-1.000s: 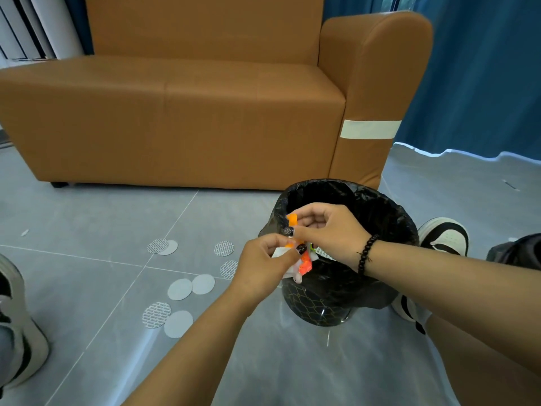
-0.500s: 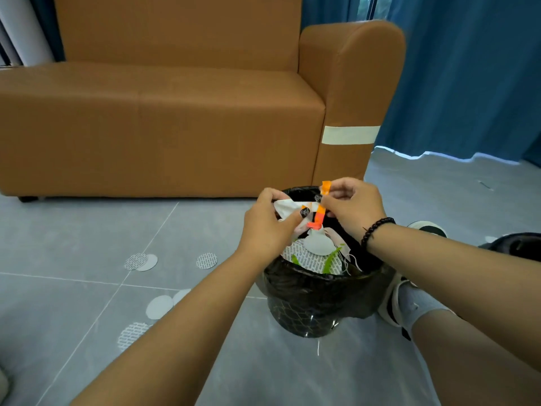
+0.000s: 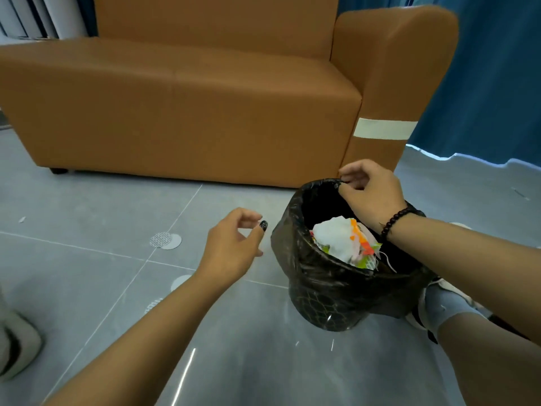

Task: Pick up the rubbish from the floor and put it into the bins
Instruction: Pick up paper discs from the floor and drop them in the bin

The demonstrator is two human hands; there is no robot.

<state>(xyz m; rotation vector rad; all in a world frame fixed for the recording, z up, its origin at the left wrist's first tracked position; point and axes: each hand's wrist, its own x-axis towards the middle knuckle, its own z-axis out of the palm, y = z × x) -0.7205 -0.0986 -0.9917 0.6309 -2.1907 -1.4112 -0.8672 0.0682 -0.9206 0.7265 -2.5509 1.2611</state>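
Scraps (image 3: 348,243) lie in the bin (image 3: 336,288), discs (image 3: 165,240) remain on the floor left, the left hand (image 3: 231,250) loosely curled and empty, the right hand (image 3: 370,191) pinching the bin's far rim.

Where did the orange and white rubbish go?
In the head view, the orange and white rubbish lies inside the black bin, right of centre, in front of the sofa's arm and just below the right hand.

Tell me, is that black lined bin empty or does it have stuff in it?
Not empty. The round black bin with the plastic liner holds a heap of white, orange and green paper scraps, lying well below its rim.
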